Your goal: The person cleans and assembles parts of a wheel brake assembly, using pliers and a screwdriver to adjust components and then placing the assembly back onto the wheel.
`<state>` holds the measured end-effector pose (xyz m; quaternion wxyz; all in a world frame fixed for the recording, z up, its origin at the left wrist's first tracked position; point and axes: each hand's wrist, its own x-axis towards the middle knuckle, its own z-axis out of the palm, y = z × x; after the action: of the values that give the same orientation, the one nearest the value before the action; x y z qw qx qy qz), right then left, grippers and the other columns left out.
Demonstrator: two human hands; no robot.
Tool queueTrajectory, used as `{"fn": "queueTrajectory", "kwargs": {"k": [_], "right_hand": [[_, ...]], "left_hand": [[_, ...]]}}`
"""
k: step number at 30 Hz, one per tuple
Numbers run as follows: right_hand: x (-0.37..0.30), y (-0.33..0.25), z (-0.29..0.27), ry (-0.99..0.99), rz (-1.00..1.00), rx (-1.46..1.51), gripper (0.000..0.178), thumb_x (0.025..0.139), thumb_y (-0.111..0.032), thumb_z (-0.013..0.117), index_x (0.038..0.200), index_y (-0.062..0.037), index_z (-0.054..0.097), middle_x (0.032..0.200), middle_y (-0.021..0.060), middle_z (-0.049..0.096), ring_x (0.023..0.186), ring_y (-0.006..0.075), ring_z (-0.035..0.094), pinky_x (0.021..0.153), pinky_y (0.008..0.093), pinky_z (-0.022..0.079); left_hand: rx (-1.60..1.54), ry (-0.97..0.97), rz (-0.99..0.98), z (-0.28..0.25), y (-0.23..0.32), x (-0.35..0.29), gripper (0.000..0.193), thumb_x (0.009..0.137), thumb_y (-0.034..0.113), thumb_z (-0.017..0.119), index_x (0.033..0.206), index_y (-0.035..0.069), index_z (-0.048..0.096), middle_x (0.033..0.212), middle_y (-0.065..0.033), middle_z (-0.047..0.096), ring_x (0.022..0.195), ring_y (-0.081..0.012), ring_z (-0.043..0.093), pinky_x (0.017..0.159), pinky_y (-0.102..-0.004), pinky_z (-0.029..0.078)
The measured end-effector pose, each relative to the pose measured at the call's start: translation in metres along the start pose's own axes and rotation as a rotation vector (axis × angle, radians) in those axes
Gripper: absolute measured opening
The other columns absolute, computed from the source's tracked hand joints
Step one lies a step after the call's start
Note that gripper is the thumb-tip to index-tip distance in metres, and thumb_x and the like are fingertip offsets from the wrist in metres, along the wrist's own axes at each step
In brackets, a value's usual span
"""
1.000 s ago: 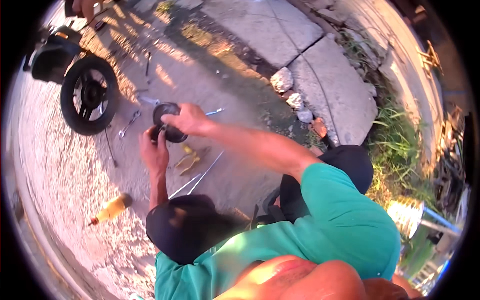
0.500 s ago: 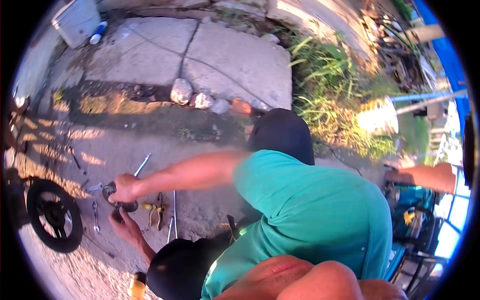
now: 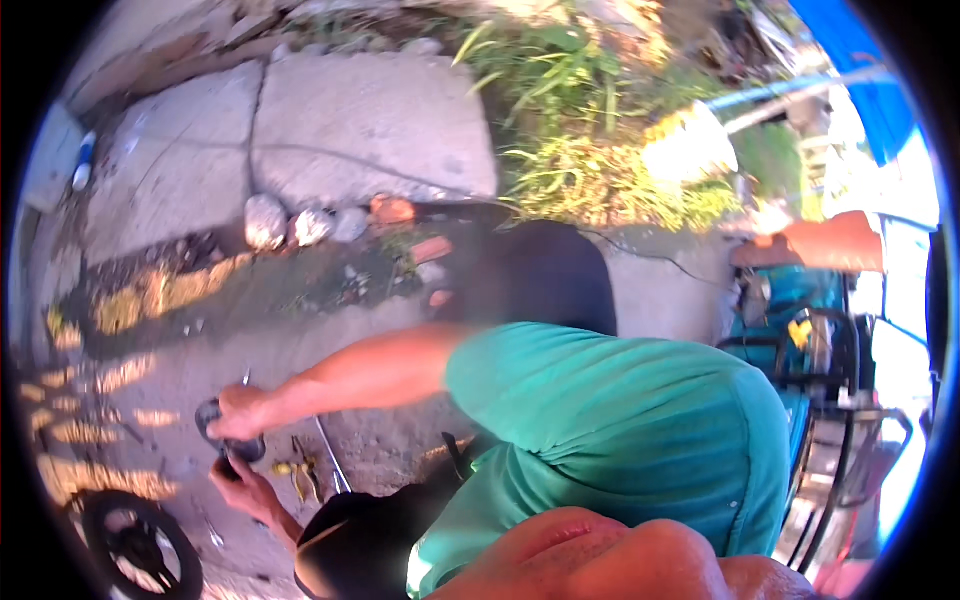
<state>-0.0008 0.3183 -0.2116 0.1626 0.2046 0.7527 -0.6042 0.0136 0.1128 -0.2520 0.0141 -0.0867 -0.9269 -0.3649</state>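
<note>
My right hand (image 3: 242, 412), its arm stretched out from the green sleeve, is closed over a dark rounded metal part (image 3: 248, 449). Just below it, the fingers of my left hand (image 3: 245, 488) are curled at the lower end of the same part, partly hiding it. The part's exact kind is too small and blurred to tell. Close by on the ground lie yellow-handled pliers (image 3: 307, 477) and long metal rods (image 3: 329, 452). Past my right hand, the tip of a shiny metal tool (image 3: 247, 376) shows.
A black spoked wheel (image 3: 140, 545) lies at the lower left. Stones (image 3: 314, 226) line the concrete slabs (image 3: 370, 120) ahead, with grass (image 3: 570, 80) beside them. Another person's bare limb (image 3: 815, 243) reaches in from the right, above a teal and black machine (image 3: 800, 330).
The view has shifted, moving the slabs left and the wheel lower. Both hands stay together on the dark metal part, with little change in their grip.
</note>
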Motion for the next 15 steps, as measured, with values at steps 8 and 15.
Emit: {"fn": "queueTrajectory", "kwargs": {"k": [8,15], "right_hand": [[0.026,-0.032,0.017,-0.299,-0.014,0.052,0.06,0.094,-0.058,0.069,0.085,0.0004,0.077,0.077,0.0047,0.073,0.072,0.0128,0.066,0.064,0.0351,0.054],[0.015,-0.026,0.066,-0.447,-0.018,0.461,0.044,0.095,-0.038,0.077,0.103,0.0044,0.076,0.092,0.0062,0.075,0.078,0.0117,0.068,0.071,0.0295,0.055]], "left_hand": [[0.139,0.151,0.083,-0.07,0.03,0.019,0.027,0.091,0.024,0.078,0.103,0.004,0.066,0.09,-0.0159,0.068,0.08,-0.0324,0.068,0.073,-0.0416,0.055],[0.049,0.21,0.006,-0.089,-0.003,-0.015,0.031,0.086,0.02,0.084,0.103,0.001,0.066,0.09,-0.0137,0.066,0.079,-0.0286,0.069,0.07,-0.0371,0.055]]}}
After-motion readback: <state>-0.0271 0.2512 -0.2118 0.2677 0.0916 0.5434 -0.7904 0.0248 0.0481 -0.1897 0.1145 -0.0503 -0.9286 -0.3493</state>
